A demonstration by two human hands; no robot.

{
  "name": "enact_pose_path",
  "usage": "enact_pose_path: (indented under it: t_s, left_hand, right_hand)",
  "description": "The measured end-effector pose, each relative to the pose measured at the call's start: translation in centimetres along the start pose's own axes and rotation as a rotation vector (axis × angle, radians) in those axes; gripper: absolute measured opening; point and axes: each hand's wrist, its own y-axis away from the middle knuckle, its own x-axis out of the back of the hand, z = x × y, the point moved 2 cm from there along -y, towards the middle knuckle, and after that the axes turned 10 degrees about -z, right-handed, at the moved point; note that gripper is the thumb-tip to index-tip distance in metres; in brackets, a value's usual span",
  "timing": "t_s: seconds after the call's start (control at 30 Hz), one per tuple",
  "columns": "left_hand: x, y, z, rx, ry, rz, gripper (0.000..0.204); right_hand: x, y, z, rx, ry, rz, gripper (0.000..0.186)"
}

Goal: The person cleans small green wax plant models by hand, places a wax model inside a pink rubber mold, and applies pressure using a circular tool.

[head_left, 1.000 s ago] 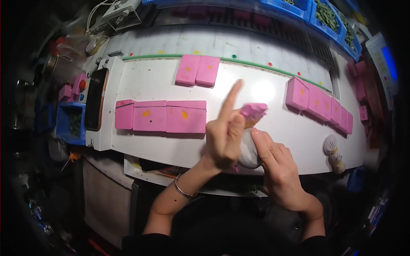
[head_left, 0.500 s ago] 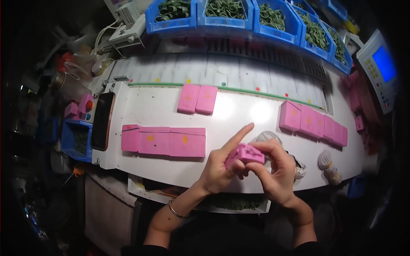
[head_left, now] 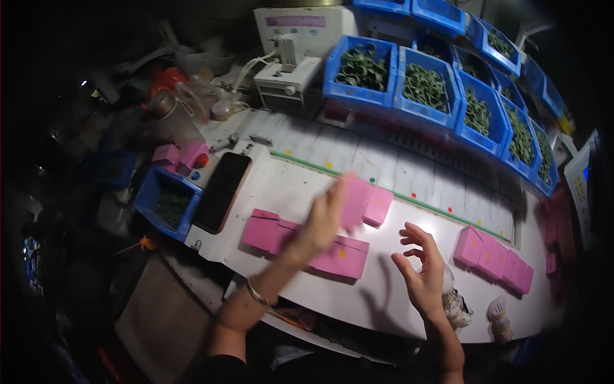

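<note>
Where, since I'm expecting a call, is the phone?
In the head view, the phone lies left of centre, just right of a blue bin.

Your left hand [head_left: 325, 221] and right hand [head_left: 425, 272] are both bare; a slim silvery bangle [head_left: 254, 294] circles your left forearm [head_left: 275, 270], and a black sleeve [head_left: 220, 369] covers that upper arm.

Dark phone [head_left: 222, 192], blue bins [head_left: 358, 95], red button [head_left: 203, 160], lidded jar [head_left: 181, 126]

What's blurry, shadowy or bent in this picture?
Head view: left hand and the pink block beside it smeared, right hand crisper; head view: soft shadow on the white table, its front edge curving, corners dark.
</note>
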Motion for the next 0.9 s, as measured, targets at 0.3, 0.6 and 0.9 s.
enact_pose_path:
  t_s: [0.3, 0.6, 0.9]
  left_hand:
    - [17.9, -14.1, 2.3, 0.233, -1.222, 0.579, 0.029]
    - [15.6, -15.1, 0.9, -0.016, -1.476, 0.389, 0.029]
    - [-4.0, 1.7, 1.3, 0.426, -0.436, -0.639, 0.067]
  right_hand:
    - [-3.5, -4.1, 4.3, 0.077, 0.358, 0.027, 0.068]
    - [-3.1, -6.3, 6.2, 0.078, 0.299, -0.024, 0.082]
    - [-1.9, -1.0, -3.0, 0.327, 0.348, 0.012, 0.101]
